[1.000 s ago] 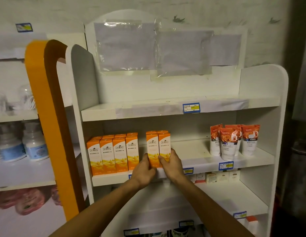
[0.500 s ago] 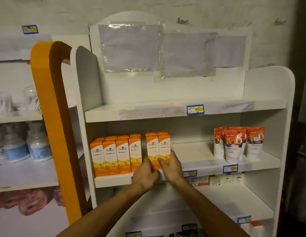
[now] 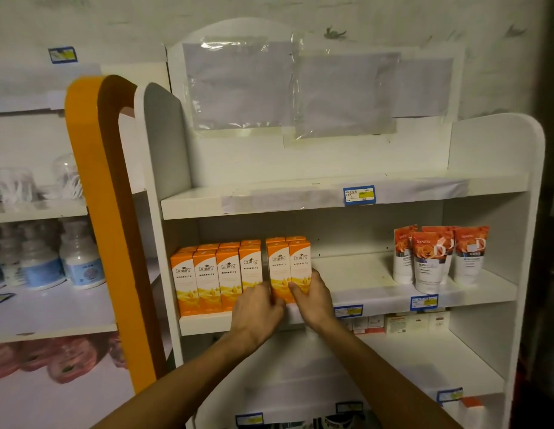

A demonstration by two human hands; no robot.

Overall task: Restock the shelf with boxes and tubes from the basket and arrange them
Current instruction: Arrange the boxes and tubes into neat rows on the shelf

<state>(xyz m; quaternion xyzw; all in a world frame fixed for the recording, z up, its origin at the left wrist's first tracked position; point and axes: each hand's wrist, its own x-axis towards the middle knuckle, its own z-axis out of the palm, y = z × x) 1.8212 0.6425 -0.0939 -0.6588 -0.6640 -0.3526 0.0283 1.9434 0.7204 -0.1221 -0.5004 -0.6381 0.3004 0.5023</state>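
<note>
Head view, facing shelf point(image 3: 346, 199), close

wall point(image 3: 393, 13): pale, mottled | orange panel point(image 3: 93, 193): left, curved top | light: dim

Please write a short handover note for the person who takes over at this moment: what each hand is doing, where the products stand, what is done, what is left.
Left hand and right hand: both grip the pair of orange boxes near their bases, on the middle shelf.
Four more orange boxes stand in a row to the left, with a narrow gap between.
Tubes stand upright at the shelf's right end.
Done: boxes and tubes are on the shelf.
Left: close the gap, probably. The basket is out of view, so remaining stock is unknown.
</note>
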